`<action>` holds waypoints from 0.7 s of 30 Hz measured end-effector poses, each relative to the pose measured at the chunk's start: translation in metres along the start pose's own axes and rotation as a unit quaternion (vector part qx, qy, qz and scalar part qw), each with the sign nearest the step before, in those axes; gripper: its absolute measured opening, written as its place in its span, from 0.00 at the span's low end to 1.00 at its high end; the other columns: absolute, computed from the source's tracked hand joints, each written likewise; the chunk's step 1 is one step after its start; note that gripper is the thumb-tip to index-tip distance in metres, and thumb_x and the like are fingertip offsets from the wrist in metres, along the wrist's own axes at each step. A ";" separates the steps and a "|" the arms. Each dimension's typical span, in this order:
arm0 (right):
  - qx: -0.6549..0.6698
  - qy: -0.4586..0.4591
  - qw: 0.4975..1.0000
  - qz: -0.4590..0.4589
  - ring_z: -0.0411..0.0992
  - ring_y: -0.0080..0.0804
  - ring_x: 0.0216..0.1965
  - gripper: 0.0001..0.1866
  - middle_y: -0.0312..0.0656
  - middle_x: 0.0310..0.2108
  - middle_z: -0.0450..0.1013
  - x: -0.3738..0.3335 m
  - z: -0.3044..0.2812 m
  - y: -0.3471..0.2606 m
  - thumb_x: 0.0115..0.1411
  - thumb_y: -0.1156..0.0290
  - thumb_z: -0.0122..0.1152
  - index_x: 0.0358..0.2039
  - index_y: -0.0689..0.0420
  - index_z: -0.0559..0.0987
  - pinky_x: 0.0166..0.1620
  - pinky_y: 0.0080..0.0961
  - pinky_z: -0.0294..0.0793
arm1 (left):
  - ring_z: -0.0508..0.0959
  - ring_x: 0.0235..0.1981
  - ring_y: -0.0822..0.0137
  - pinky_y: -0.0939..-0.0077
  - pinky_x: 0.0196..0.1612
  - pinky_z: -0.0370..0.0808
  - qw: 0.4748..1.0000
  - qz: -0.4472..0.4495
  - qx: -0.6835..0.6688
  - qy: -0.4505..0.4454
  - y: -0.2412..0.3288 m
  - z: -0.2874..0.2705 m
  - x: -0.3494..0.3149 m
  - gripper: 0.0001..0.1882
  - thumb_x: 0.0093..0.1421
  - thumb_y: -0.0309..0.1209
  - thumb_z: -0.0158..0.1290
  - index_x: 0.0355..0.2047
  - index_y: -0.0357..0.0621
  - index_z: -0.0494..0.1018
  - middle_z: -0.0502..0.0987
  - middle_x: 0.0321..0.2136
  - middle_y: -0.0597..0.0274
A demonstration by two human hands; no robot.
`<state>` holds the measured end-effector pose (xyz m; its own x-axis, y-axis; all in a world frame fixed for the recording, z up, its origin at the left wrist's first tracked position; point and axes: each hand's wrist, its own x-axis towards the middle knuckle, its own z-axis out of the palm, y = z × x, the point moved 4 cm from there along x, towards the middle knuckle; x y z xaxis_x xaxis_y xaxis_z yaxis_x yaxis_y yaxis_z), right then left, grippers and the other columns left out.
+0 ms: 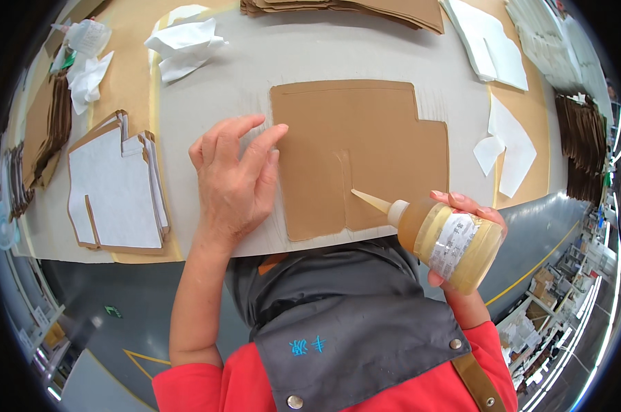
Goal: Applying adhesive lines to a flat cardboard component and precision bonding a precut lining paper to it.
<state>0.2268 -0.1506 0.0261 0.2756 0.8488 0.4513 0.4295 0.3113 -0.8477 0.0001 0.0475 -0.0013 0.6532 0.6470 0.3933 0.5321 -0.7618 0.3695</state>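
Clasped in right hand [494,216]: clear squeeze bottle [426,230], yellowish liquid [476,264] inside, white label [454,240] on side. Tilted, nozzle [373,200] tip close by slit [345,182] in brown sheet [386,137]; cannot tell whether touching. Brown sheet flat on surface [249,65], between hands, just right of left hand [235,178]. Left hand loosely spread, nothing held, index fingertip [281,129] at sheet's left edge. Far left on surface: second bottle [88,37], pale, contents unclear.

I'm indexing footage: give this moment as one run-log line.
left hand: empty, at left edge of brown panel | right hand: holding squeeze bottle | nozzle: over panel, contact unclear
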 end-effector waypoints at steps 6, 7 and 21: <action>0.040 -0.021 0.999 0.018 0.75 0.52 0.51 0.58 0.57 0.50 0.73 -0.015 -0.003 -0.014 0.35 0.52 0.87 0.59 0.51 0.56 0.53 0.45 0.77 | 0.70 0.54 0.61 0.66 0.58 0.58 1.000 0.004 0.010 -0.009 0.001 0.001 0.000 0.16 0.60 0.27 0.52 0.49 0.52 0.78 0.73 0.50 0.63; 0.059 -0.019 0.998 0.019 0.75 0.52 0.51 0.58 0.57 0.50 0.73 -0.018 -0.003 -0.015 0.34 0.54 0.88 0.60 0.52 0.57 0.53 0.45 0.77 | 0.70 0.54 0.61 0.66 0.58 0.58 1.000 0.005 0.010 -0.008 0.001 0.001 0.000 0.16 0.60 0.27 0.52 0.49 0.52 0.78 0.73 0.50 0.63; -0.018 -0.064 0.996 -0.053 0.72 0.52 0.53 0.55 0.50 0.56 0.70 -0.040 -0.017 -0.037 0.37 0.52 0.86 0.60 0.48 0.57 0.54 0.44 0.75 | 0.71 0.54 0.61 0.65 0.57 0.59 1.000 0.013 0.026 0.001 0.004 0.004 0.000 0.17 0.56 0.25 0.56 0.47 0.52 0.79 0.73 0.50 0.64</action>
<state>0.2148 -0.2033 0.0437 0.1172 0.8604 0.4960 0.4822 0.3873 -0.7858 0.0041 0.0443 -0.0028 0.6658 0.6275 0.4036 0.5431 -0.7786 0.3145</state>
